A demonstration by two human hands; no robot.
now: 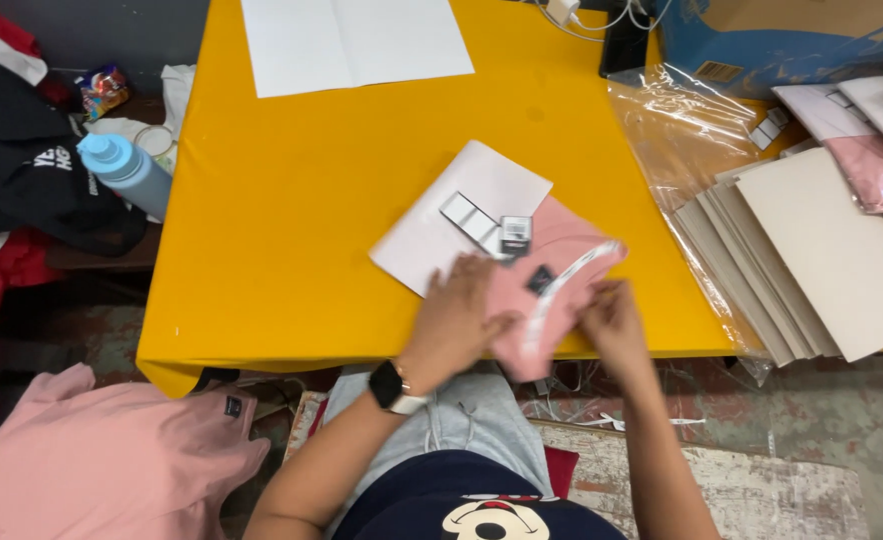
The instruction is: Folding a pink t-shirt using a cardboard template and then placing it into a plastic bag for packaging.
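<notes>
Fingers [482, 275] of the left hand [459, 318] lie flat and spread on a folded pink shirt [552, 290], pressing it down near the front edge of the yellow table [292, 200]. Fingers of the right hand [612, 322] are curled and pinch the shirt's right side, by a long white sticker strip [567, 280] that runs across the cloth. The left wrist wears a black watch [390, 385].

The table is the biggest thing. On its right side sits a stack of grey cardboard sheets [822, 250] on a clear plastic bag [677, 130]. At the far right corner lie more pink shirts in bags [877, 165] and a blue box [782, 40]. A large white paper [352, 40] lies at the back edge. A smaller white sheet [442, 225] pokes out from under the pink shirt, with small paper tags [492, 228] on top.

Off the table, a pink shirt pile [102, 460] lies at the lower left. A blue bottle [127, 170] stands just beside the left edge.
</notes>
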